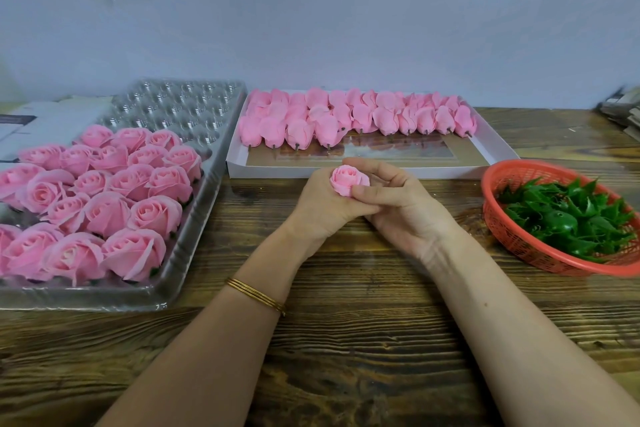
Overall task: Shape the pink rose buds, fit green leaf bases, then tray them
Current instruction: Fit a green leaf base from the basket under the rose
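A pink rose bud (pixel 346 180) sits between both hands above the middle of the wooden table. My left hand (pixel 320 208) cups it from the left with curled fingers. My right hand (pixel 394 201) curls round it from the right, thumb on its lower petals. Unshaped pink buds (pixel 346 118) lie in rows in a white cardboard box (pixel 491 146) behind the hands. Finished roses (pixel 100 198) fill the near part of a clear plastic tray (pixel 194 218) at the left. Green leaf bases (pixel 568 215) lie heaped in a red basket (pixel 502 218) at the right.
The tray's far cells (pixel 180 108) hold nothing. A white box (pixel 45 121) lies behind the tray at the far left. Some grey clutter (pixel 623 111) sits at the right edge. A pale wall stands close behind the table (pixel 363 340).
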Motion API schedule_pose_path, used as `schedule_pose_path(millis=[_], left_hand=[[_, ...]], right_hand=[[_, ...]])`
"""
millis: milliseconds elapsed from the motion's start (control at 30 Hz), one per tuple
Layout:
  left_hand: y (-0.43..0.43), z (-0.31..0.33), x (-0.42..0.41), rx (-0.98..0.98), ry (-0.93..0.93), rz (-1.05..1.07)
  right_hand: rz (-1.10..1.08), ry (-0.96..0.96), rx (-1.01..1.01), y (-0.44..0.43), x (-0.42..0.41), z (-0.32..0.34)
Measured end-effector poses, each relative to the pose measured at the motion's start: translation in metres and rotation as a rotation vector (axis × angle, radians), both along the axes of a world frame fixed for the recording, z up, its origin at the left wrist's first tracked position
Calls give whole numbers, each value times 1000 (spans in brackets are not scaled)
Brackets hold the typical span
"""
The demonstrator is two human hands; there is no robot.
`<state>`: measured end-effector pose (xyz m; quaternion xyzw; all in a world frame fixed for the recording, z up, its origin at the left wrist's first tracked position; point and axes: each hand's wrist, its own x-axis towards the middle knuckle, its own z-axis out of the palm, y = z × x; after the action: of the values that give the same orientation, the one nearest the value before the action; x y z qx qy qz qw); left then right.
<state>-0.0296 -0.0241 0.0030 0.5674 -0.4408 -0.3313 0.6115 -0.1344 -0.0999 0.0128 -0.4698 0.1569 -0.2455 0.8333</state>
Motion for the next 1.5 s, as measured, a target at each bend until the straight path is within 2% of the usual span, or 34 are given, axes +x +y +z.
schedule_pose_path(millis=[200,500,667,900,1233,1367,1500], left_hand=[[1,2,1,15,32,-33],[3,4,-5,107,-87,-114],[4,4,-5,114,-71,-121],[4,4,-4,68,24,-162],[4,7,1,50,300,-224],[3,6,2,63,298,-200],[2,5,-1,68,197,-170]], right_hand=[[7,23,20,-2,-2,6],[-6,89,-75,3,-2,15],[-19,98,-115,3,-1,10],[-67,153,-226,3,1,4],[-98,132,-309,11,0,6],[-133,167,-300,13,1,8],[-170,191,-315,6,1,3]])
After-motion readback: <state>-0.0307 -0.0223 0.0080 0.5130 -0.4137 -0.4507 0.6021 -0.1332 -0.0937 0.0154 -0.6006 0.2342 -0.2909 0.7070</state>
